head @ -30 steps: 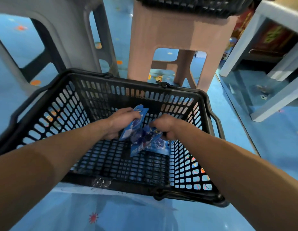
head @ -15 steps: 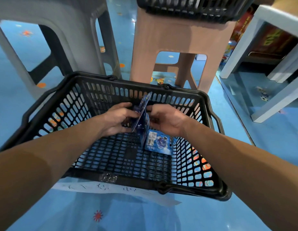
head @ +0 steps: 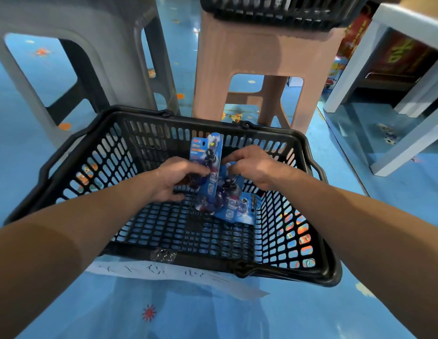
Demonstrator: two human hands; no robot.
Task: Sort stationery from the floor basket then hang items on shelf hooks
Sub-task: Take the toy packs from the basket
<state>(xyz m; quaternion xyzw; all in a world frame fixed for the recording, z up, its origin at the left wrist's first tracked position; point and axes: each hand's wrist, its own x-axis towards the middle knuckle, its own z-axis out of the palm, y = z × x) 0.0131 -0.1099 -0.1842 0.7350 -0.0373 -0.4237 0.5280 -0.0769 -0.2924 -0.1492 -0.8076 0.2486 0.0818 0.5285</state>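
Blue patterned floor carries a black mesh basket; inside it, toward the far right, the left hand has its grip clamped on an upright blue blister pack; the right hand seems to pinch a second pack leaning just beside it.

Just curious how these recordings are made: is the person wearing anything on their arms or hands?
No. The left hand and right hand are gloveless, the left forearm and right forearm show no sleeves, and no watch, bracelet or ring is visible.
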